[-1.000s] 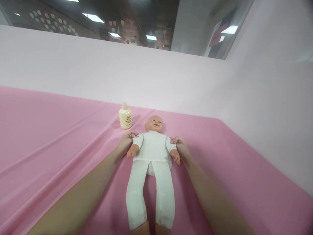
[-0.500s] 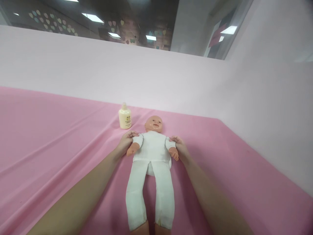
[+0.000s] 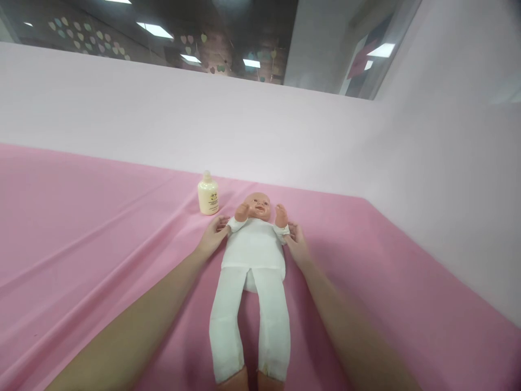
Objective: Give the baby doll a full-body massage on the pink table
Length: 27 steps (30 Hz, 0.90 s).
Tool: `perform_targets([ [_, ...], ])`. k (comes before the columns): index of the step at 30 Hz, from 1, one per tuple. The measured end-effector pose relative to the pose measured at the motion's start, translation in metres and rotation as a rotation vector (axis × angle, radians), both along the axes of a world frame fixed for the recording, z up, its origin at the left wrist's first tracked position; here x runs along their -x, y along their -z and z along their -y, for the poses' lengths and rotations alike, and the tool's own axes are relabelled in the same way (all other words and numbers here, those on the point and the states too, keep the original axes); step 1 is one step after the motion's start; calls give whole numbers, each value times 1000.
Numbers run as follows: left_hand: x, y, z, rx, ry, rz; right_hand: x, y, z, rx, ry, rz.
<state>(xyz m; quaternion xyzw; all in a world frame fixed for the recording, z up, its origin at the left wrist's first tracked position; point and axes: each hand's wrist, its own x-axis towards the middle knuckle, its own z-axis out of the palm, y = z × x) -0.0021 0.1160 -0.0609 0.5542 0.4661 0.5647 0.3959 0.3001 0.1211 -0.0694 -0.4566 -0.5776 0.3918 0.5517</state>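
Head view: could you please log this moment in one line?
doll: supine, forearms raised; left hand: holding one sleeve; right hand: holding other sleeve; bottle: upright on cloth

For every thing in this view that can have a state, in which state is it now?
Doll: lying face up, dressed in white
Doll's arms: bent up toward its head
Left hand: holding one sleeve
Right hand: holding the other sleeve
Bottle: upright
Pink cloth: spread out, creased at left
Ceiling lights: lit

Pink cloth [image 3: 122,222] spread wide, creased at left. On it: doll [image 3: 254,247] lying face up, bottle [image 3: 209,199] upright near doll's head.
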Motion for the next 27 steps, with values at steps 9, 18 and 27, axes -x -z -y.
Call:
perform_targets([
  [9, -3, -4, 7, -75, -169, -185, -3, 1, 0, -218, 266, 333],
  [18, 2, 8, -4, -116, -165, -328, -4, -2, 5, -144, 202, 495],
  [27, 5, 9, -6, 0, -126, -488, -4, -10, 10, -56, 162, 574],
])
